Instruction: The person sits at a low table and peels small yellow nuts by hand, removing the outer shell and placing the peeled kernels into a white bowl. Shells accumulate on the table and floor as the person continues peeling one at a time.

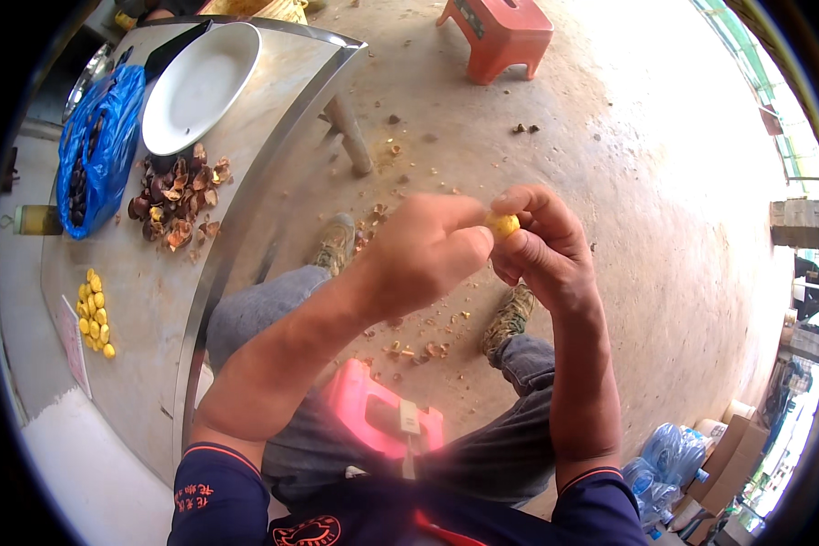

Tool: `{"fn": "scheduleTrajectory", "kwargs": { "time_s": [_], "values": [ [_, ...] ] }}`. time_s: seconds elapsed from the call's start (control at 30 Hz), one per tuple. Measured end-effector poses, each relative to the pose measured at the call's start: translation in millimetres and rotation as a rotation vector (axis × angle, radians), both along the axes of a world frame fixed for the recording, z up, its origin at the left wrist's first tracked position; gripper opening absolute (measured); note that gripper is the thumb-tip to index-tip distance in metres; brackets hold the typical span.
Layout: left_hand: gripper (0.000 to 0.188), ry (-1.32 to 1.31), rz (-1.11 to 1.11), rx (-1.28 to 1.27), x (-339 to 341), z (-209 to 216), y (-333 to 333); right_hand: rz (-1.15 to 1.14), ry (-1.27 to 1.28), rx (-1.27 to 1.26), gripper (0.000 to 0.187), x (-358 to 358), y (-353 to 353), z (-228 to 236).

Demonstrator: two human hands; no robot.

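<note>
Both hands, left hand and right hand, pinch a small yellow peeled nut; beside them, an empty white oval bowl and brown shell heap on the steel table.

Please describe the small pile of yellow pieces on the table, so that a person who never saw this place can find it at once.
Start from the long metal table at the person's left. At its far end lie a white oval dish and a heap of brown shells; nearer to the person, close to the outer edge, lies the pile of yellow pieces. It alone on the table is bright yellow, small and rounded.
</note>
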State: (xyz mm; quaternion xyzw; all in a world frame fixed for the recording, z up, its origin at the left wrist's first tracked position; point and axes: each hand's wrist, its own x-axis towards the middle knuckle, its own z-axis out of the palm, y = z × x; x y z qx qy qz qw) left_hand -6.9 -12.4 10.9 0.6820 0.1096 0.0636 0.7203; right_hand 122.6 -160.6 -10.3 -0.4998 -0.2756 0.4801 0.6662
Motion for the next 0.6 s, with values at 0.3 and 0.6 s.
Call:
{"fn": "scheduleTrajectory", "kwargs": {
  "time_s": [0.3,0.6],
  "values": [
    [0.024,-0.003,-0.016,-0.026,0.4,2.7,2.4,-0.004,0.067,0.089,0.019,-3.3,2.4,-6.1],
    [0.022,0.064,-0.009,0.063,-1.6,-4.6,6.1,0.024,-0.038,0.047,0.019,1.4,-0.8,-7.2]
  ]
}}
